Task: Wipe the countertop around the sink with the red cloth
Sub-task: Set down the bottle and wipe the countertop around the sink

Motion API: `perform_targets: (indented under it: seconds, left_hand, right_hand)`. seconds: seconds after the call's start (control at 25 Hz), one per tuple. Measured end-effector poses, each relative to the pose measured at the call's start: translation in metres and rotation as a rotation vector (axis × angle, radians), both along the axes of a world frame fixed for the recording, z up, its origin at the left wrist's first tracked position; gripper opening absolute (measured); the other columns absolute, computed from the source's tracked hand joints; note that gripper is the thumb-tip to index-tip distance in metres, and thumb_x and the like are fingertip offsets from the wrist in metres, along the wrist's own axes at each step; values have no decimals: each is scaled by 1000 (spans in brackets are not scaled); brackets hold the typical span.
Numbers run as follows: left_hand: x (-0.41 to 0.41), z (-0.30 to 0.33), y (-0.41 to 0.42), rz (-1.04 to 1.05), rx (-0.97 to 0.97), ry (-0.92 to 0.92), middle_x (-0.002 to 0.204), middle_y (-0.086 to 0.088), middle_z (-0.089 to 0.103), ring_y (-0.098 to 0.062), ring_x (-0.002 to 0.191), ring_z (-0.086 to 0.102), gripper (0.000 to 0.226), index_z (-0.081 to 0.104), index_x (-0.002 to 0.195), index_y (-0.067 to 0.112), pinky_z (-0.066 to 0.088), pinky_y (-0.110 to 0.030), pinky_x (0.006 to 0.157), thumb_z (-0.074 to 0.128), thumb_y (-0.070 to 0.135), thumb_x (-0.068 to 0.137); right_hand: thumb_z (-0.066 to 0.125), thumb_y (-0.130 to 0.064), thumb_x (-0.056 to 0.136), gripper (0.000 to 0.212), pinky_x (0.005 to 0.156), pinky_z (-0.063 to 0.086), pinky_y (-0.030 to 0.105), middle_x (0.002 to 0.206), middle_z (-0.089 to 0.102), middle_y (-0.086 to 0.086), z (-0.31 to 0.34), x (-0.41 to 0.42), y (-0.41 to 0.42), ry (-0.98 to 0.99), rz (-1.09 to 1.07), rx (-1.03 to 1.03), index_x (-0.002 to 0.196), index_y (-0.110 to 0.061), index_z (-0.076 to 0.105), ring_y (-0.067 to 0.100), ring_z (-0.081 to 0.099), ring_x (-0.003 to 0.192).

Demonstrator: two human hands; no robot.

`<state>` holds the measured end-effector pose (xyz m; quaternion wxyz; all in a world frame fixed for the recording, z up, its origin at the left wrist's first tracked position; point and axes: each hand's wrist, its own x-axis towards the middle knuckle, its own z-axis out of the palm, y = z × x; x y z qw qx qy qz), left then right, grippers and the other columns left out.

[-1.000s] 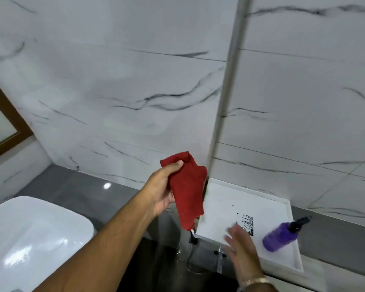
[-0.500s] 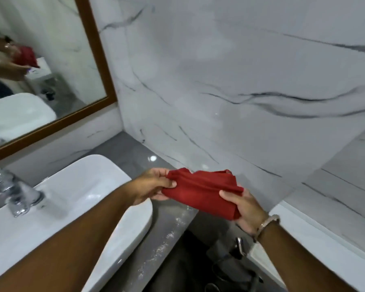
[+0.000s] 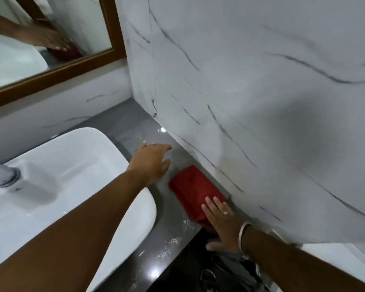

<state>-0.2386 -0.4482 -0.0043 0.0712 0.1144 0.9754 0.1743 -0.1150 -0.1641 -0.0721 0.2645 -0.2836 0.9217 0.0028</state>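
Note:
The red cloth (image 3: 193,189) lies folded on the grey countertop (image 3: 131,125), right of the white sink (image 3: 67,175) and close against the marble side wall. My right hand (image 3: 221,225) presses flat on the near end of the cloth, fingers spread, a ring and a bracelet showing. My left hand (image 3: 151,162) hovers open above the counter just beyond the cloth, holding nothing, fingers pointing toward the wall. White specks dot the counter near its front edge.
A chrome tap (image 3: 2,172) stands at the sink's left. A wood-framed mirror (image 3: 51,39) hangs behind it. The marble wall (image 3: 261,102) bounds the counter on the right. A white ledge (image 3: 329,252) shows at lower right.
The cloth went from held up between both hands down onto the counter. My left hand let go of it and moved forward; my right hand now presses on it.

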Motion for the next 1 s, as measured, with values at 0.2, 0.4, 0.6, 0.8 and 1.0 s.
perform_targets:
  seconds: [0.2, 0.4, 0.6, 0.8, 1.0]
  left_hand:
    - [5, -10, -9, 63, 148, 171, 138, 3, 66, -17, 130, 57, 38, 59, 137, 29, 12, -46, 125, 61, 36, 99]
    - [7, -12, -11, 43, 150, 214, 134, 5, 69, -16, 130, 58, 39, 60, 134, 31, 17, -51, 124, 66, 31, 95]
    - [7, -10, -12, 50, 145, 198, 136, 5, 67, -16, 131, 57, 50, 54, 141, 30, 17, -51, 125, 68, 30, 94]
    - [6, -7, -9, 93, 156, 167, 143, 3, 62, -18, 135, 54, 68, 39, 153, 29, 10, -48, 125, 70, 39, 93]
    - [7, -8, -10, 59, 160, 180, 144, 4, 62, -19, 136, 53, 69, 39, 153, 28, 11, -49, 125, 70, 38, 93]
  right_hand:
    - [38, -66, 92, 81, 114, 27, 55, 158, 30, 17, -23, 7, -4, 245, -132, -210, 151, -11, 31, 38, 30, 144]
    - [47, -47, 92, 80, 119, 11, 55, 162, 8, 23, -38, -59, -73, 259, -235, -113, 156, -15, 11, 45, 11, 148]
    - [53, -45, 78, 80, 117, 16, 51, 157, 32, 20, -54, -31, -51, 264, 351, -197, 149, -15, 34, 37, 32, 142]
    - [68, -33, 77, 81, 113, 29, 56, 153, 34, 29, -39, -74, -69, 277, -280, -56, 146, -2, 38, 45, 37, 139]
    - [65, -36, 70, 84, 112, 27, 53, 154, 36, 21, -45, -50, -16, 314, 352, -149, 147, -13, 39, 37, 38, 140]
